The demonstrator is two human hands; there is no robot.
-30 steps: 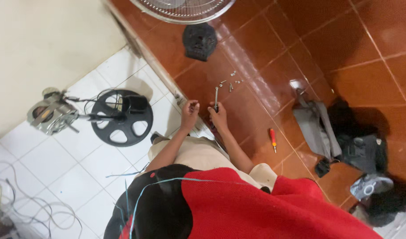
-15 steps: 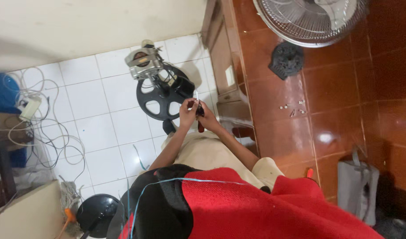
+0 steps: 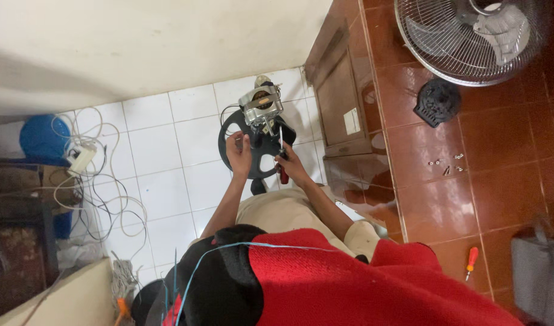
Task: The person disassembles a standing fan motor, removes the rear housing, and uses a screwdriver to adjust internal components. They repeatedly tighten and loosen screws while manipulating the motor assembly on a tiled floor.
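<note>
Below, right hand (image 3: 294,166) grips a red-handled screwdriver (image 3: 282,162); left hand (image 3: 239,154) clasps the black wheel (image 3: 253,151) (spoked).

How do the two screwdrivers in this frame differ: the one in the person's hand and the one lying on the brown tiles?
The held screwdriver has a dark red handle gripped in the right hand, tip toward the motor. The floor screwdriver has an orange-red handle, looks smaller and lies untouched on the brown tiles. Both have reddish handles.
</note>
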